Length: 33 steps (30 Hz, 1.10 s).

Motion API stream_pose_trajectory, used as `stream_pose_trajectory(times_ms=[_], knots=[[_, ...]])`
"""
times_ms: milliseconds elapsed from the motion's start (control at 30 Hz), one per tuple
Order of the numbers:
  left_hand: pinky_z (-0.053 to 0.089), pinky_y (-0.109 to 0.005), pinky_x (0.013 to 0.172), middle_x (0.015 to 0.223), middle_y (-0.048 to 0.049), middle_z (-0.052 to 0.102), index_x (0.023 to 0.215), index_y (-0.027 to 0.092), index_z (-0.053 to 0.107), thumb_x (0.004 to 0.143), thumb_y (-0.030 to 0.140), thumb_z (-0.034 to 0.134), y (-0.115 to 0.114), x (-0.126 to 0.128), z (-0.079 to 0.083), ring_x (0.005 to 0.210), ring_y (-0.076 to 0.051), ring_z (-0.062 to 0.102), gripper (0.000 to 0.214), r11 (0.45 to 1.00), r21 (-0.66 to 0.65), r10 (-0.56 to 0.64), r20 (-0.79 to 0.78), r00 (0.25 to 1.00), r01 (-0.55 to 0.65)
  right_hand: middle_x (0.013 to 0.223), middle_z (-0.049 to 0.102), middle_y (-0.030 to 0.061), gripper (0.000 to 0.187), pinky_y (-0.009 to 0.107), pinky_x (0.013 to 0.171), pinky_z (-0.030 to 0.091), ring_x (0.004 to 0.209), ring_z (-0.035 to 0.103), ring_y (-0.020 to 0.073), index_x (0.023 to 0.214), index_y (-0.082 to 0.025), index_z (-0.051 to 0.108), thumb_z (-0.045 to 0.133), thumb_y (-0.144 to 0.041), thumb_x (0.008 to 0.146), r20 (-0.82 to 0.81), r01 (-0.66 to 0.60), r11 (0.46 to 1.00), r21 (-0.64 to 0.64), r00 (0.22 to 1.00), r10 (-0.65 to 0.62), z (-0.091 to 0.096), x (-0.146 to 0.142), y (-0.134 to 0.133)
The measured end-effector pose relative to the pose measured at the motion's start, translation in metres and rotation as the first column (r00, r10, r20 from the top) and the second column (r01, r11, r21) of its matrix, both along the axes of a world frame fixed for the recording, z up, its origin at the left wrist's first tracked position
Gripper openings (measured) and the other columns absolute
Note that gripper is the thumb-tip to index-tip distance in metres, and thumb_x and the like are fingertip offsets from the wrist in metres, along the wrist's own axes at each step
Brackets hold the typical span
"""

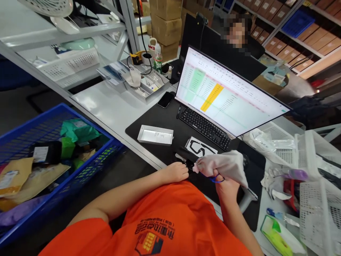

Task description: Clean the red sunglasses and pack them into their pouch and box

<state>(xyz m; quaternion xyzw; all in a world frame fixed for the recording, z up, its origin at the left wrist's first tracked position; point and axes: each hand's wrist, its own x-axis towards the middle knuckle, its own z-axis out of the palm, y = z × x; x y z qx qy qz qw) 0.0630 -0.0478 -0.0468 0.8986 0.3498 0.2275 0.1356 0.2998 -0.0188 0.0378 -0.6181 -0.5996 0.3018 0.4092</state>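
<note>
My left hand (176,172) is closed in a fist at the front edge of the black desk mat (157,119), gripping a small black object (185,158) whose nature I cannot make out. My right hand (226,186) holds blue-handled scissors (217,179) and is draped by a grey-pink cloth pouch (226,164) that it grips. The pouch's tip meets the black object between both hands. A white shallow tray (155,135) lies to the left on the mat, and a white card with a black outline (200,147) lies just beyond the hands.
A monitor (226,94) showing a spreadsheet and a black keyboard (204,128) stand behind. A phone (165,99) lies left of the keyboard. A blue crate (87,170) of parcels sits at left, white baskets (317,209) at right. Another person sits beyond the monitor.
</note>
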Motion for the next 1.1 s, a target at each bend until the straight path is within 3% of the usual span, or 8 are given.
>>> stream_pose_trajectory(times_ms=[100,267,433,533,667,867,967,1100], knots=[[0.042,-0.032,0.068,0.083,-0.0049,0.065,0.077,0.022,0.060,0.101,0.016,0.042,0.003,0.007,-0.017,0.077,-0.018,0.055,0.030,0.999,-0.030,-0.042,-0.018,0.999,0.042,0.091,0.066,0.0053,0.051,0.034,0.073,0.054,0.080,0.063,0.0216,0.107,-0.017,0.052,0.072,-0.048,0.072,0.117,-0.168,0.986,0.012,0.979,0.165,-0.012,-0.028,0.016],[0.050,-0.032,0.079,0.091,-0.0028,0.066,0.092,0.018,0.065,0.100,0.018,0.047,0.002,0.003,-0.031,0.083,-0.016,0.060,0.020,0.995,-0.090,-0.038,-0.021,0.999,0.036,0.108,0.069,0.0085,0.038,0.032,0.087,0.052,0.097,0.066,0.0217,0.113,-0.019,0.054,0.067,-0.022,0.077,0.443,-0.526,0.785,-0.327,0.648,0.619,-0.049,-0.060,0.038],[0.051,-0.031,0.082,0.091,-0.0068,0.067,0.095,0.023,0.066,0.100,0.020,0.042,-0.005,-0.015,-0.045,0.088,-0.018,0.061,0.025,0.983,-0.171,0.076,0.022,0.997,-0.072,0.100,0.073,0.0128,0.036,0.035,0.081,0.052,0.092,0.070,0.0270,0.107,-0.016,0.060,0.071,-0.010,0.074,0.555,-0.459,0.693,-0.555,0.417,0.720,-0.075,-0.070,0.031],[0.051,-0.038,0.093,0.101,-0.0089,0.067,0.102,0.021,0.065,0.095,0.019,0.051,-0.013,-0.025,-0.056,0.098,-0.022,0.061,0.016,0.959,-0.224,0.184,0.034,0.982,-0.172,0.097,0.074,0.0138,0.024,0.039,0.083,0.053,0.092,0.071,0.0269,0.106,-0.014,0.064,0.068,-0.010,0.082,0.567,-0.403,0.668,-0.626,0.353,0.744,-0.088,-0.084,0.028],[0.047,-0.046,0.102,0.118,-0.0109,0.062,0.112,0.020,0.061,0.084,0.018,0.066,-0.021,-0.030,-0.062,0.112,-0.027,0.058,0.029,0.916,-0.287,0.304,0.037,0.952,-0.281,0.101,0.074,0.0111,0.017,0.045,0.090,0.055,0.093,0.072,0.0236,0.107,-0.012,0.067,0.061,-0.016,0.092,0.512,-0.408,0.638,-0.654,0.382,0.769,-0.097,-0.098,0.031],[0.052,-0.039,0.097,0.123,-0.0097,0.060,0.102,0.021,0.059,0.076,0.013,0.069,-0.015,-0.029,-0.049,0.113,-0.025,0.059,0.030,0.874,-0.353,0.371,0.038,0.928,-0.334,0.141,0.060,0.0136,0.054,0.038,0.111,0.045,0.131,0.057,0.0236,0.139,-0.018,0.055,0.065,-0.020,0.086,0.327,-0.609,0.594,-0.526,0.500,0.802,-0.068,-0.053,0.012],[0.052,-0.040,0.095,0.113,-0.0083,0.064,0.100,0.020,0.058,0.074,0.009,0.066,-0.009,-0.028,-0.046,0.106,-0.025,0.062,0.030,0.862,-0.373,0.376,0.018,0.926,-0.343,0.151,0.051,0.0118,0.051,0.041,0.117,0.039,0.139,0.049,0.0214,0.143,-0.019,0.051,0.054,-0.026,0.092,0.249,-0.615,0.648,-0.449,0.610,0.752,-0.060,-0.018,-0.011],[0.046,-0.047,0.105,0.138,-0.0164,0.056,0.133,0.017,0.048,0.071,0.008,0.067,-0.005,-0.025,-0.052,0.125,-0.031,0.055,0.065,0.855,-0.382,0.372,-0.023,0.928,-0.352,0.148,0.054,0.0123,0.049,0.048,0.117,0.038,0.137,0.051,0.0254,0.138,-0.021,0.057,0.055,-0.028,0.090,0.158,-0.530,0.749,-0.397,0.765,0.625,-0.070,0.014,-0.038]])
